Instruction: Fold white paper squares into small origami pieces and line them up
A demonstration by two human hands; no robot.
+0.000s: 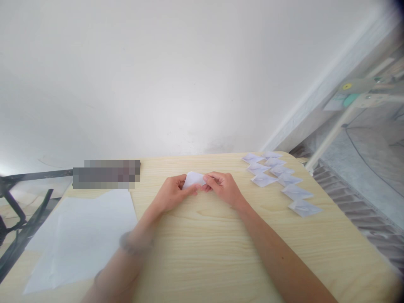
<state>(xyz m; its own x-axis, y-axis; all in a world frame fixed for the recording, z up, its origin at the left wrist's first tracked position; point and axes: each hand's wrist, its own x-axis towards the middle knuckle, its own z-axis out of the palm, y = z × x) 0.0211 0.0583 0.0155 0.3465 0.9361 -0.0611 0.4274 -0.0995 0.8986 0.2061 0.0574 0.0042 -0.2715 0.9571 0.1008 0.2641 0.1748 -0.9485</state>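
Observation:
A small folded piece of white paper (193, 178) is held up between my two hands over the middle of the table. My left hand (173, 191) grips its left side, the thumb lying along the lower edge and the fingers behind. At the right edge, my right hand (223, 187) pinches the paper between thumb and fingers. The fingers behind the paper are partly hidden. To the right lie several folded white paper pieces (263, 180), pointed at both ends and set out in two slanting columns.
Flat white paper sheets (88, 235) overlap on the left of the wooden table (195, 261). A blurred-out object (105, 174) lies at the back left. A white wall (189, 84) rises behind the table. Dark metal bars (15, 219) stand at the left, a pale pole (331, 130) at the right.

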